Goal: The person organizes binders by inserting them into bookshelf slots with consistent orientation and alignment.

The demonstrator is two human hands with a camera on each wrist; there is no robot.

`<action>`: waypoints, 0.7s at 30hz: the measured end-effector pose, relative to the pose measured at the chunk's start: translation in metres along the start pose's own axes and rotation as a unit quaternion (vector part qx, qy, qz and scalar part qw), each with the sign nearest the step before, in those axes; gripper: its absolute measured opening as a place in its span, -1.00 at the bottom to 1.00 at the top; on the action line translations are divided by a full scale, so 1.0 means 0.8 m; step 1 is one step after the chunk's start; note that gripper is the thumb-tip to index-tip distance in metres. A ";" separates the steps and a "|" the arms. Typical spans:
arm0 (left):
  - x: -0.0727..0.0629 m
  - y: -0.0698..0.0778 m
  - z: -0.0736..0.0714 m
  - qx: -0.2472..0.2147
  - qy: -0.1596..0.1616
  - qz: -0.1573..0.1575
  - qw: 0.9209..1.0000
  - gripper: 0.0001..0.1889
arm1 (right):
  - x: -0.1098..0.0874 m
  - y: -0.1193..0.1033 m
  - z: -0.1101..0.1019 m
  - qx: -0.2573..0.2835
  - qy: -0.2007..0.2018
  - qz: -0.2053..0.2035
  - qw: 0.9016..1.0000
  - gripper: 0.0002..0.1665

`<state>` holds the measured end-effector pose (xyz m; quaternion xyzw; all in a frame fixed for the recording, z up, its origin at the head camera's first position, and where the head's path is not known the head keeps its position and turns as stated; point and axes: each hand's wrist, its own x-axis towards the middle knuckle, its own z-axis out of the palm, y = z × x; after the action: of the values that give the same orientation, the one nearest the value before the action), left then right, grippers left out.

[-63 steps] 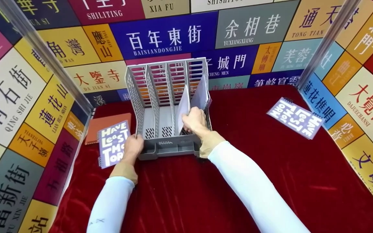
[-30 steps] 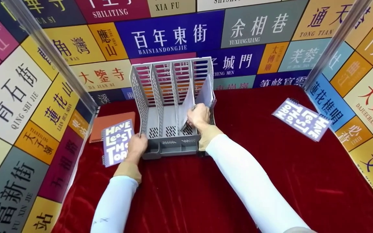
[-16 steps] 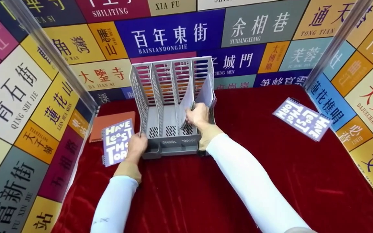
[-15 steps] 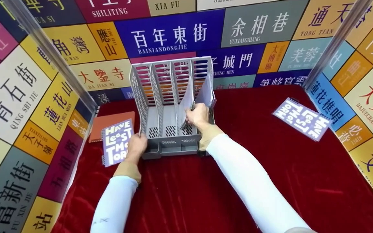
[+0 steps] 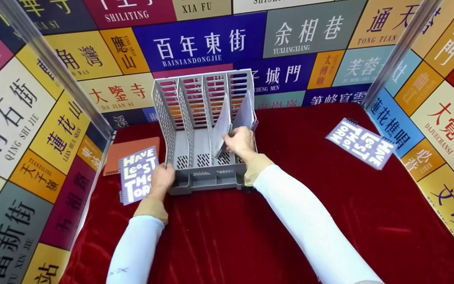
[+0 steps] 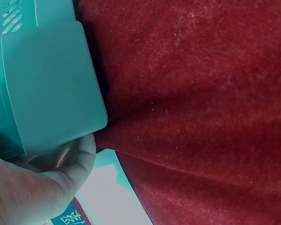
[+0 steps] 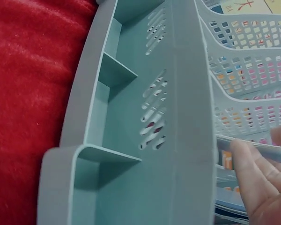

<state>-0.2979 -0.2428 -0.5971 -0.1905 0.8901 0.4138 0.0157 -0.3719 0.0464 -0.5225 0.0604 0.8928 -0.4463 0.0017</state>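
Observation:
My left hand [image 5: 162, 179] grips the lower left front corner of the grey file organizer [image 5: 207, 173]; in the left wrist view its fingers [image 6: 82, 159] curl under that corner. With thumb and fingers my right hand [image 5: 240, 141] pinches the near edge of a thin pale spiral notebook [image 5: 222, 130]. This notebook stands upright in the second compartment from the right, beside the divider. More pale-purple booklets [image 5: 245, 112] lean in the rightmost compartment. In the right wrist view, the hand [image 7: 267, 187] reaches past the organizer's front tray [image 7: 131, 122].
A purple notebook with white lettering [image 5: 132, 173] lies left of the organizer, overlapping an orange-brown notebook [image 5: 112, 152]. Another purple lettered notebook [image 5: 361, 142] lies at the far right. Red velvet cloth [image 5: 290, 221] covers the table, with sign-printed walls [image 5: 309, 33] around it.
My right hand and the pinched notebook have moved slightly deeper into the compartment, and its spiral edge has come into sight. The left hand stays on the organizer's corner. The head view shifts slightly.

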 end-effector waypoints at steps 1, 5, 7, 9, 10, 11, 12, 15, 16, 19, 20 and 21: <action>-0.003 0.002 -0.002 -0.001 -0.003 -0.001 1.000 -0.48 | -0.001 -0.002 -0.003 -0.010 -0.002 -0.002 1.000 -0.71; 0.017 -0.016 0.003 -0.001 -0.004 0.007 1.000 -0.49 | 0.000 -0.012 -0.018 -0.031 -0.017 0.002 0.999 -0.68; 0.038 -0.035 0.012 0.005 0.002 0.011 1.000 -0.49 | 0.001 -0.016 -0.026 -0.038 -0.027 0.006 0.999 -0.67; 0.058 -0.054 0.022 0.013 0.006 0.018 1.000 -0.49 | 0.002 -0.021 -0.033 -0.052 -0.033 0.008 0.998 -0.66; 0.065 -0.061 0.026 0.015 0.010 0.018 1.000 -0.49 | 0.002 -0.022 -0.036 -0.059 -0.036 0.010 0.998 -0.65; 0.067 -0.062 0.028 0.016 0.010 0.010 1.000 -0.47 | 0.002 -0.024 -0.040 -0.068 -0.038 0.010 0.997 -0.65; 0.058 -0.057 0.024 0.009 0.005 0.011 1.000 -0.47 | 0.002 -0.025 -0.043 -0.077 -0.039 0.009 0.996 -0.65; 0.058 -0.058 0.026 0.010 0.012 0.008 1.000 -0.45 | 0.001 -0.029 -0.053 -0.113 -0.039 0.001 0.993 -0.66; 0.058 -0.057 0.026 0.010 0.016 0.007 1.000 -0.46 | 0.000 -0.030 -0.056 -0.122 -0.041 -0.002 0.992 -0.67; 0.071 -0.066 0.035 0.019 0.022 0.006 1.000 -0.44 | -0.001 -0.033 -0.066 -0.147 -0.049 -0.017 0.988 -0.69; 0.074 -0.068 0.037 0.020 0.016 0.006 1.000 -0.43 | -0.002 -0.033 -0.070 -0.152 -0.055 -0.020 0.987 -0.69; 0.078 -0.071 0.040 0.021 0.018 0.005 1.000 -0.42 | -0.003 -0.034 -0.073 -0.158 -0.060 -0.025 0.985 -0.70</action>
<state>-0.3396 -0.2726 -0.6710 -0.1932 0.8997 0.3915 0.0022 -0.3693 0.0768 -0.4656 0.0100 0.9515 -0.3027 0.0539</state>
